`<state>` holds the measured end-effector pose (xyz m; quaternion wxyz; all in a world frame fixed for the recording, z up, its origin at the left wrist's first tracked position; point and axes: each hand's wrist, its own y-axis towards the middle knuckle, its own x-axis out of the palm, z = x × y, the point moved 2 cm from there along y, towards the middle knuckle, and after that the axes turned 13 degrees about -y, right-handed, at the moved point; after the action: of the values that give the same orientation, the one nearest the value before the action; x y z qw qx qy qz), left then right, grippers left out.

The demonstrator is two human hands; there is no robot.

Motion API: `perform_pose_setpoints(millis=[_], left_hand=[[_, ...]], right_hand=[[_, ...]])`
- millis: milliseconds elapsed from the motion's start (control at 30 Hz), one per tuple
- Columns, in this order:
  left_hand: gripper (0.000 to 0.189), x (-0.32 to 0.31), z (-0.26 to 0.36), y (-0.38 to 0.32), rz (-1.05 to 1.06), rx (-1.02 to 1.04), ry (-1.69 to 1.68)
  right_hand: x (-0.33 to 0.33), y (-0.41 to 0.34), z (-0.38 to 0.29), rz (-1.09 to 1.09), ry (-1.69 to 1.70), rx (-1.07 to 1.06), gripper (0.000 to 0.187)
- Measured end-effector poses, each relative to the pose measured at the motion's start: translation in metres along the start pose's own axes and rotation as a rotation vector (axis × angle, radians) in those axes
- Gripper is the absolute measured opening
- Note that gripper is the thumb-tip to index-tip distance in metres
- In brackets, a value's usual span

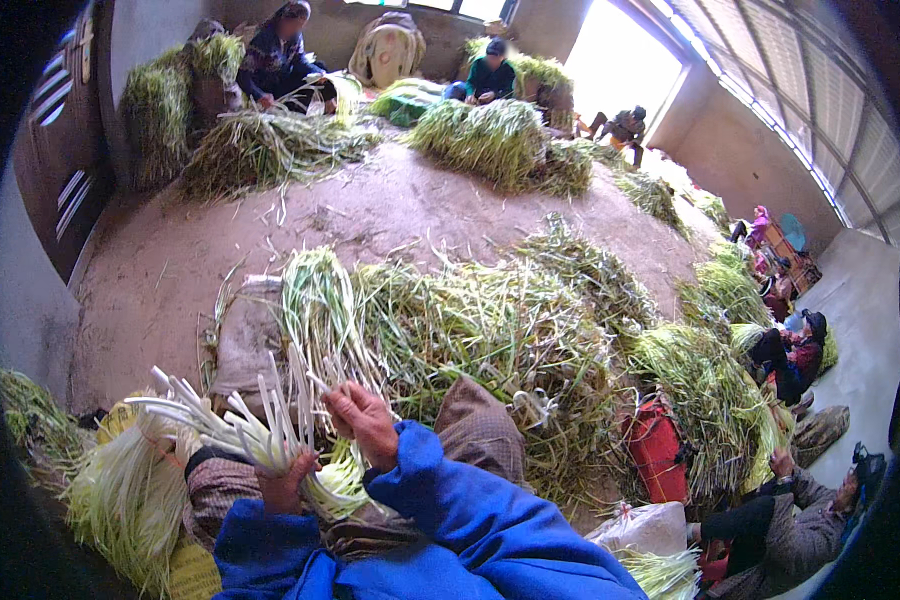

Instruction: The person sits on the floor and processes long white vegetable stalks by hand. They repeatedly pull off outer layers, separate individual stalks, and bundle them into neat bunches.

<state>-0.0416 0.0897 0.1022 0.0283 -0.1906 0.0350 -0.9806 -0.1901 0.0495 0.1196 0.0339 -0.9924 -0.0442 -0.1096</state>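
My left hand grips a loose fan of white-stemmed vegetable stalks, perhaps garlic greens, over my lap. Their white ends point up and away, while the pale leafy ends hang over my legs. Just right of it, my right hand is closed with a thin white stalk showing at its fingertips. Before my knees lies a large heap of untrimmed green stalks. A straighter bunch of green stalks rests at its left end, on a pale sack.
A tied pale bundle lies at my left on a yellow printed sack. A red container and a white sack stand to my right. Several people sit around by more heaps, one person close at my right.
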Motion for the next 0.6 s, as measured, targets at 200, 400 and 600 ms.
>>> perform_pose_setpoints(millis=[200,400,600], left_hand=[[0.01,-0.029,-0.02,0.012,-0.075,0.163,0.109],[0.016,-0.013,0.031,0.003,0.009,0.016,0.06],[0.022,-0.013,0.041,-0.003,0.064,0.044,-0.037]], right_hand=[[0.022,-0.004,0.0,0.004,0.059,0.047,0.012],[0.019,-0.02,-0.001,0.008,0.154,0.123,0.017],[0.034,-0.028,0.006,-0.074,0.145,0.069,0.02]])
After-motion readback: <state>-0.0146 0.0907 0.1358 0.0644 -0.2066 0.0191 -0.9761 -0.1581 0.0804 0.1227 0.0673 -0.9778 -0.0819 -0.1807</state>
